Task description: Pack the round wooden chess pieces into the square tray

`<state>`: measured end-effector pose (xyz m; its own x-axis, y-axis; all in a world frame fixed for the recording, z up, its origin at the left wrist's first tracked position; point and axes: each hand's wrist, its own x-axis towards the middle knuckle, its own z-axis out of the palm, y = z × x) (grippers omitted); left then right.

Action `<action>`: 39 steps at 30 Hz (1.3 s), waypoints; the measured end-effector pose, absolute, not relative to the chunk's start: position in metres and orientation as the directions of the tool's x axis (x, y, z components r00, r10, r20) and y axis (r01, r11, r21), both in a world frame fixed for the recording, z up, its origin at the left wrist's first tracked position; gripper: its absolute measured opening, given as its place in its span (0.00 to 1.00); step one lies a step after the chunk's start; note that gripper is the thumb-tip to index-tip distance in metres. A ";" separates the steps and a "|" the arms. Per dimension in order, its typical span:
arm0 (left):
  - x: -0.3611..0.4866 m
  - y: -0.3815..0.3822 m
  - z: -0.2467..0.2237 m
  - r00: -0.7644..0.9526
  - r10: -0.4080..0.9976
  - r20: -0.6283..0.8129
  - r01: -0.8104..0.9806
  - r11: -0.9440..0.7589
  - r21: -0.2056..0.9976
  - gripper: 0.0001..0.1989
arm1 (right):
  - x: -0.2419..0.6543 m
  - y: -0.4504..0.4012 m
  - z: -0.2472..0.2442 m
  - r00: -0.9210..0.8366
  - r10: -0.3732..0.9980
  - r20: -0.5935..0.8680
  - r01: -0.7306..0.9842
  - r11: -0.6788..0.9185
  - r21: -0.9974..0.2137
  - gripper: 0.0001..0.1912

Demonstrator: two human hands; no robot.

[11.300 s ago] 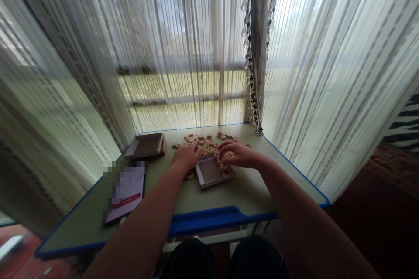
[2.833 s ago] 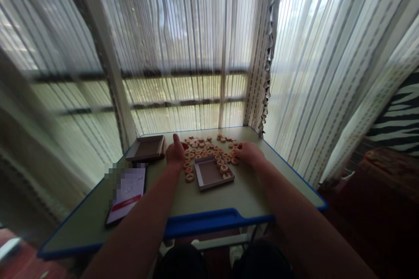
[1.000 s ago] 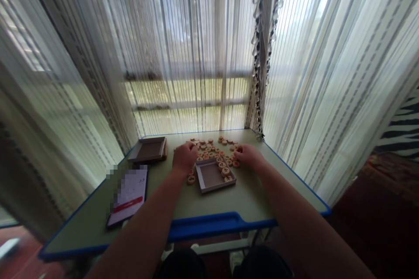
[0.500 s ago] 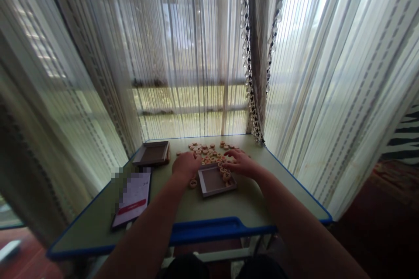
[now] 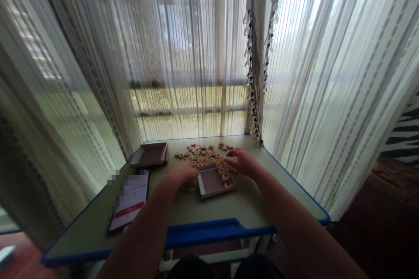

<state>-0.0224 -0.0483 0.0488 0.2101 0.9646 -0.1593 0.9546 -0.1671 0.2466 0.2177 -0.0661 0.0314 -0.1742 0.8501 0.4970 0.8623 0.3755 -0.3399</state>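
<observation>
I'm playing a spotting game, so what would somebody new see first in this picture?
Probably the tall, see-through curtains hanging behind the table, with light shining through them. Next, the round wooden pieces scattered across the middle of the table, with some along the right side of the small open tray. The left hand is at that tray's left side, and the right hand is over the pieces on its right.

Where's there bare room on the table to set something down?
Two patches of the table look bare: between the near box and the blue trough, and between the right forearm and the table's right edge. It's crowded behind that box, where round pieces cluster, and at left, with the tablet and other box.
</observation>
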 end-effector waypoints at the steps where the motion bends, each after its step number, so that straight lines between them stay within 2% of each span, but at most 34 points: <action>1: -0.022 -0.050 0.050 0.220 0.955 -0.201 0.949 -0.162 0.270 0.12 | 0.218 -0.066 0.031 -0.170 0.851 0.497 0.865 0.370 -0.339 0.17; 5: -0.024 -0.057 0.054 0.289 0.925 -0.248 0.917 -0.193 0.350 0.09 | 0.219 -0.067 0.033 -0.159 0.841 0.517 0.865 0.371 -0.338 0.17; 12: -0.031 -0.058 0.055 0.420 0.875 -0.242 0.870 -0.312 0.383 0.09 | 0.219 -0.067 0.033 -0.155 0.836 0.527 0.862 0.375 -0.342 0.14; 22: -0.029 -0.054 0.050 0.364 0.916 -0.168 0.886 -0.286 0.364 0.08 | 0.220 -0.067 0.032 -0.144 0.848 0.511 0.874 0.351 -0.336 0.12; 34: -0.032 -0.058 0.054 0.413 0.862 -0.293 0.856 -0.258 0.448 0.08 | 0.223 -0.062 0.025 -0.114 0.878 0.465 0.887 0.300 -0.350 0.11; 39: -0.038 -0.058 0.057 0.514 0.795 -0.322 0.813 -0.332 0.478 0.12 | 0.222 -0.062 0.024 -0.107 0.886 0.451 0.887 0.290 -0.359 0.12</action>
<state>-0.0377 -0.0576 0.0575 0.5140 0.7949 -0.3223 0.8133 -0.3322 0.4776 0.2219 -0.0622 0.0243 -0.1075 0.8862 0.4507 0.8869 0.2903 -0.3594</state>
